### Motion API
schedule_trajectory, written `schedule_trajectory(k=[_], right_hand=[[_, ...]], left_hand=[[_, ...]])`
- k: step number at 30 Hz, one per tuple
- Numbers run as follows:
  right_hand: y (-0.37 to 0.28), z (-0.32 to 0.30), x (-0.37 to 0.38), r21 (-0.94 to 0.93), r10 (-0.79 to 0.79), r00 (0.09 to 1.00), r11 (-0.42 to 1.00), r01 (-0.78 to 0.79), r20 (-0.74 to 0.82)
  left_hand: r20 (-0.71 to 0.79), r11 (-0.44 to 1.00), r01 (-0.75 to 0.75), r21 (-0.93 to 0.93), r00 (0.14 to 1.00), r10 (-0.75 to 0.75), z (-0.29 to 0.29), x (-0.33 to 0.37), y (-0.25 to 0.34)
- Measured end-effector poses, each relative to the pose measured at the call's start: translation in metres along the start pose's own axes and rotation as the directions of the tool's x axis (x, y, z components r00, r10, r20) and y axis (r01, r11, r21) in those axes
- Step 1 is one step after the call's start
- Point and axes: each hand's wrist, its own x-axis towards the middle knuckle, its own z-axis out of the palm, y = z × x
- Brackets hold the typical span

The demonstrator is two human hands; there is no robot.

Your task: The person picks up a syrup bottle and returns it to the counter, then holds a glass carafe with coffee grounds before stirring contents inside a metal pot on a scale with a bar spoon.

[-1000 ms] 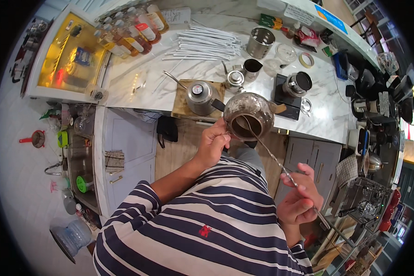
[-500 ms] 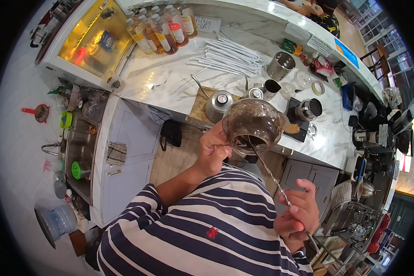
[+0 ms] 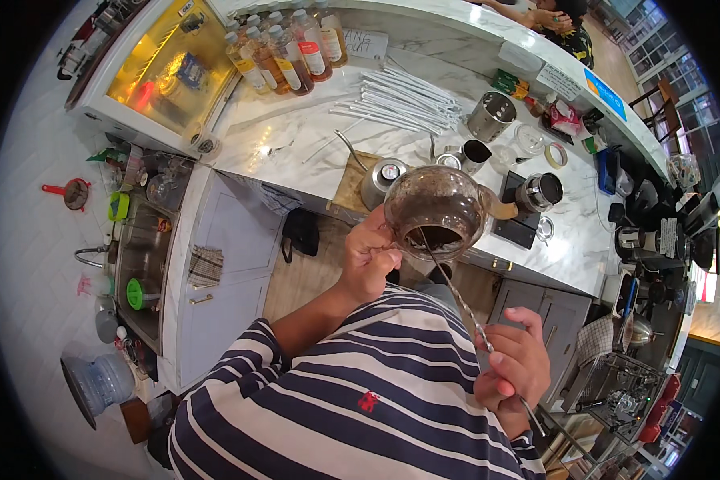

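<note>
My left hand [image 3: 370,254] is closed on the near left rim of a round, brown-stained glass pot [image 3: 436,198], holding it up in front of my chest. The pot is tilted so that its wide mouth faces me, and a pale wooden handle sticks out on its right. My right hand [image 3: 516,362] grips a long twisted metal bar spoon [image 3: 462,302] between thumb and fingers. The spoon's upper end reaches into the pot's mouth; that tip is hidden in the dark inside. Its other end extends below my right hand.
Behind the pot, a gooseneck kettle [image 3: 384,179] stands on a wooden board on the marble counter [image 3: 296,152]. Wrapped straws [image 3: 408,100], bottles [image 3: 292,60], a metal canister [image 3: 491,116] and a black scale [image 3: 514,230] are there too. A sink [image 3: 146,264] lies left.
The pot has shifted slightly left. My right hand and the bar spoon have also moved a little left and up, with the spoon still in the pot's mouth.
</note>
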Motion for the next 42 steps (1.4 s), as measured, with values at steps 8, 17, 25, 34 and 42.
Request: schedule_trajectory(k=[8,17,25,34,42], right_hand=[[0.007,0.003,-0.010,0.123,0.119,0.986,0.987,-0.104,-0.116],[0.013,-0.006,-0.016,0.109,0.144,0.964,0.986,-0.122,-0.224],[0.010,-0.013,-0.013,0.043,0.130,0.978,0.991,-0.125,-0.161],[0.020,-0.013,-0.015,0.188,0.209,0.955,0.967,-0.171,-0.210],[0.043,-0.022,-0.005,0.440,0.371,0.893,0.867,-0.234,-0.255]], left_hand=[[0.115,0.996,-0.056,0.065,0.992,0.048,-0.005,0.003,-0.004],[0.063,0.999,-0.021,-0.029,0.998,0.023,0.005,0.011,-0.004],[0.070,0.996,-0.061,0.064,0.996,0.057,0.014,0.017,-0.009],[0.003,0.994,-0.101,0.045,0.995,0.101,0.017,0.021,-0.023],[0.012,0.985,-0.131,0.115,0.991,0.130,0.027,0.030,-0.035]])
